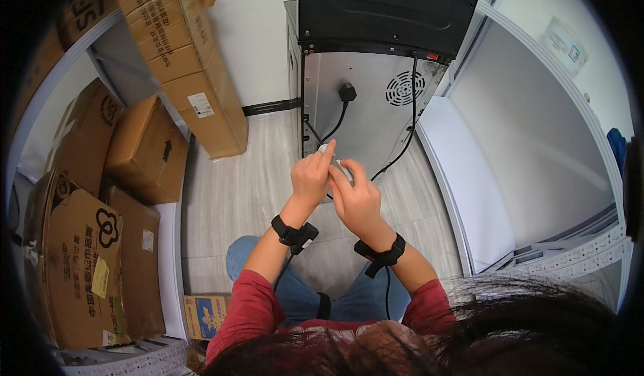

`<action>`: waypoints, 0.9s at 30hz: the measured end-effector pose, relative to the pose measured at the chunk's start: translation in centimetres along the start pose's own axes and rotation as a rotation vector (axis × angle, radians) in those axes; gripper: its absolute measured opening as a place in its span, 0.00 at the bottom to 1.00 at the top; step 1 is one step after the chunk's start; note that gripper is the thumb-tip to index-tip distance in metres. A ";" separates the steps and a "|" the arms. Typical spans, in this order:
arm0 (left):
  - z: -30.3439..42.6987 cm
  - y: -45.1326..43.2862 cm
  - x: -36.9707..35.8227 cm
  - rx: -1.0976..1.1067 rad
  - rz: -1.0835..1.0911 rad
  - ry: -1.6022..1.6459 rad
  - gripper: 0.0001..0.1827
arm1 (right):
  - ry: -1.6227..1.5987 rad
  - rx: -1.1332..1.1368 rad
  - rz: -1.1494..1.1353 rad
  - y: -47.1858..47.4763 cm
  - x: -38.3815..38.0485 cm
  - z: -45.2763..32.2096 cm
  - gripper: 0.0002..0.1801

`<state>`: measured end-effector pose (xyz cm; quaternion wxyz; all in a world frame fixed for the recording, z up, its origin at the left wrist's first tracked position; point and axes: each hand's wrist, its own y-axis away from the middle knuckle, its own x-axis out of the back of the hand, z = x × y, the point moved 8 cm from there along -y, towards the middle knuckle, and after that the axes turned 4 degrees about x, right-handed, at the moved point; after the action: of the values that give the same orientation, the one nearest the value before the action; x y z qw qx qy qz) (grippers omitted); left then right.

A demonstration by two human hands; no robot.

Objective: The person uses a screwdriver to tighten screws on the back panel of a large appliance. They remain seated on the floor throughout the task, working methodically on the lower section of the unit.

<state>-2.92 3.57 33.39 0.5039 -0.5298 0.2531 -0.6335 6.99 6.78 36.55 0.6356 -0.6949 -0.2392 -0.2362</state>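
Observation:
My left hand (313, 175) and my right hand (356, 190) meet at the middle of the view, in front of the metal rear panel (367, 124) of a black-topped appliance. Between them is a small whitish object (344, 168), mostly hidden by the fingers; what it is I cannot tell. My left index finger points forward, the other fingers curled. My right thumb and index finger are bent around the object. Just beyond the hands, a black plug (347, 92) sits on the panel with its cord hanging down. Another black cable (414, 99) runs down the panel's right side.
A tall cardboard box (206, 99) stands on the floor at the left, beside a shelf holding several cartons (146, 149). To the right is a white-framed shelf (468, 185). A small printed box (205, 316) lies at the lower left. Round vent slots mark the panel.

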 end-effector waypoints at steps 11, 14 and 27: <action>0.5 -0.2 0.2 -0.051 -0.004 0.028 0.15 | -0.009 -0.034 0.045 -0.5 0.7 0.1 0.20; -0.5 -0.2 0.7 -0.033 0.092 0.055 0.17 | 0.038 0.083 0.058 -1.0 1.2 -1.0 0.19; -0.1 -0.6 0.0 -0.031 0.061 0.074 0.21 | 0.021 0.064 -0.061 -0.4 1.2 -0.6 0.22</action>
<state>-3.26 3.73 33.87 0.5051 -0.5059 0.2971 -0.6331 7.64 6.25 37.67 0.6523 -0.6642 -0.2610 -0.2553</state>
